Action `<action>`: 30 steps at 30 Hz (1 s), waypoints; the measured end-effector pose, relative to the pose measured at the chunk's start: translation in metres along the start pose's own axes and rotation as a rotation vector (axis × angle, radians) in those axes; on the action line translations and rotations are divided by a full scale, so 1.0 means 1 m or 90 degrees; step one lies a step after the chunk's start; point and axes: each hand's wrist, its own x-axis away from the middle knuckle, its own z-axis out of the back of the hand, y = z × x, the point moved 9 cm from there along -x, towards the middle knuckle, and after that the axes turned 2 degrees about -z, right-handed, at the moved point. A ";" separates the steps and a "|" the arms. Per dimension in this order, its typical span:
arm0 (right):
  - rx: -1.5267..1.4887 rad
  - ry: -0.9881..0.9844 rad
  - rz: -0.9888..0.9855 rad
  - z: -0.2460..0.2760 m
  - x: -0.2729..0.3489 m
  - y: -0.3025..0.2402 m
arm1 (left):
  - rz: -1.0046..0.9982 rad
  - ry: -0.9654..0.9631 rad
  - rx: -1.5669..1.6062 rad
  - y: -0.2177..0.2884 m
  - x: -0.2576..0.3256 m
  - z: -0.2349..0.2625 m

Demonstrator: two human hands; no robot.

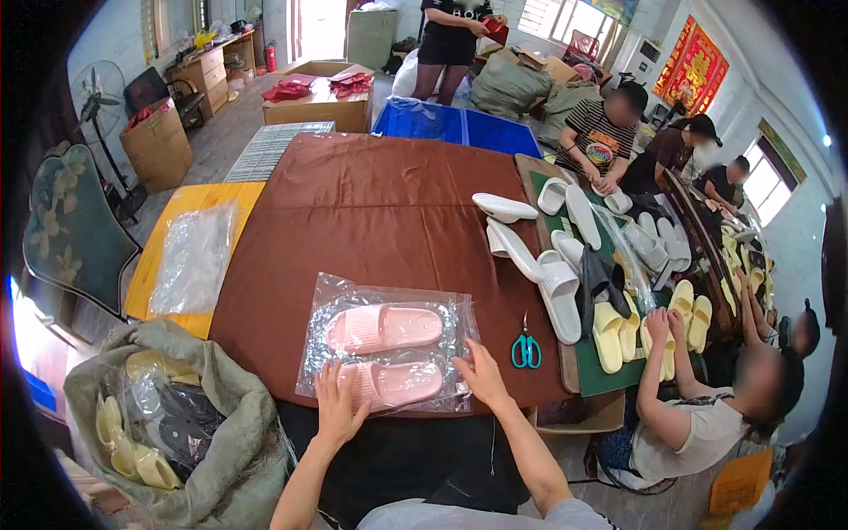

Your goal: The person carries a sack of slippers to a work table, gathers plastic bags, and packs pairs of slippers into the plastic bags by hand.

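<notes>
A pair of pink slide sandals (411, 328) lies side by side inside a clear plastic bag (452, 305) on the brown cloth near the table's front edge. My left hand (338, 399) rests with fingers spread on the bag's lower left, over the nearer sandal. At the bag's right edge is my right hand (480, 373), its fingers apart and touching the plastic. Neither hand grips anything. To the right of my right hand lie teal-handled scissors (526, 344), their blades pointing away from me.
White slides (558, 291) and yellow slides (608, 336) crowd the green board on the right, where several people sit. Clear bags (194, 256) lie on the wooden board at left. A sack (238, 424) of bagged slides stands front left; blue bins (420, 122) stand beyond the brown cloth (389, 212).
</notes>
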 end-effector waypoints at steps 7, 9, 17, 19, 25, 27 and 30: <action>-0.006 -0.265 0.012 -0.052 0.002 -0.009 | 0.136 -0.043 -0.047 -0.027 0.012 -0.024; -0.068 -0.338 -0.007 -0.055 0.006 -0.017 | 0.138 -0.062 -0.092 -0.024 0.011 -0.021; -0.497 -0.467 -0.428 -0.075 0.017 0.042 | 0.129 -0.084 -0.029 -0.032 0.016 -0.023; -0.078 -0.416 -0.068 -0.072 -0.003 0.036 | 0.098 -0.086 -0.015 -0.029 0.018 -0.023; 0.355 -0.307 0.417 -0.088 -0.045 -0.039 | 0.073 -0.051 0.033 -0.031 0.002 -0.020; 0.345 -0.302 0.485 -0.103 -0.049 -0.039 | 0.082 -0.045 0.035 -0.033 0.001 -0.020; 0.315 -0.398 0.487 -0.139 -0.046 -0.063 | 0.122 -0.070 0.046 -0.043 0.009 -0.020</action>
